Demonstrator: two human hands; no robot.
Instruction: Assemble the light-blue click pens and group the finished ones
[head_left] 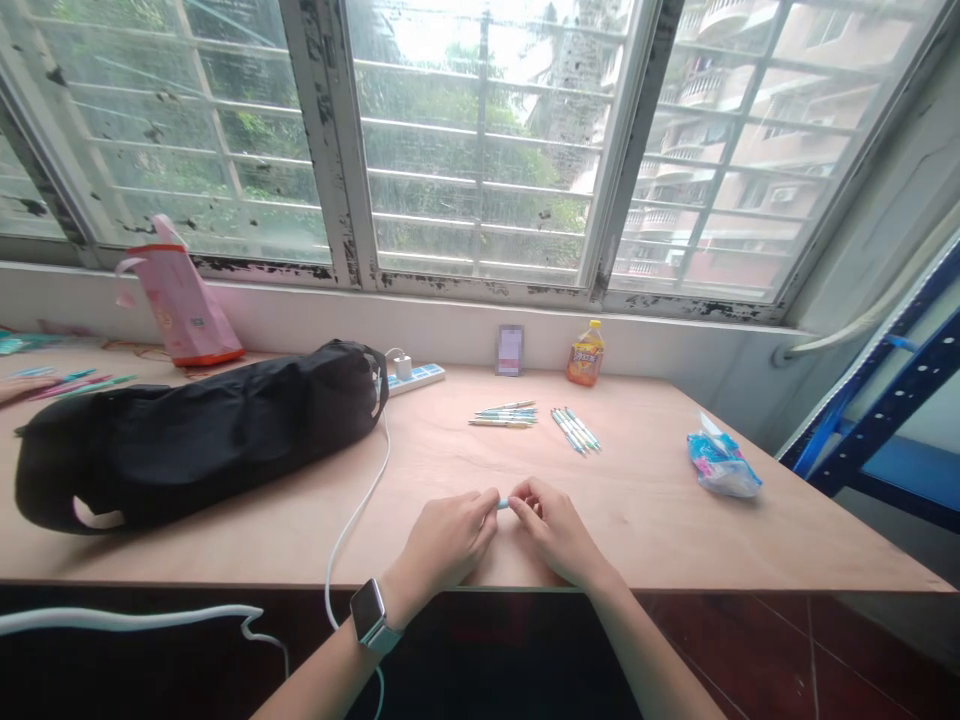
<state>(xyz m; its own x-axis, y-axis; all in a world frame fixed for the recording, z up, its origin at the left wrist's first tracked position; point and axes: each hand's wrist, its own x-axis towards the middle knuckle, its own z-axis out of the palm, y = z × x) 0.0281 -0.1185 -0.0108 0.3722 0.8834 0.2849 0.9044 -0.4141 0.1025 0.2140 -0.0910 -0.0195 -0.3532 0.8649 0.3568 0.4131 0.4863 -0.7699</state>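
Note:
My left hand (448,541) and my right hand (555,530) hover close together above the front of a plywood table (637,520). Between their fingertips is a small light-blue pen part (502,503), pinched from both sides and mostly hidden by my fingers. Farther back lie two loose groups of slim pens: one group (504,416) lies flat and roughly crosswise, and the other (576,430) slants to its right. A smartwatch (367,617) sits on my left wrist.
A large black padded bag (195,435) fills the table's left side. A white power strip (415,379) with a white cable (369,530) stands behind it. A phone (509,350), orange juice bottle (585,355), crumpled plastic packet (721,460) and pink gift bag (180,295) stand around the table's back and sides. A blue metal rack (877,400) stands at right.

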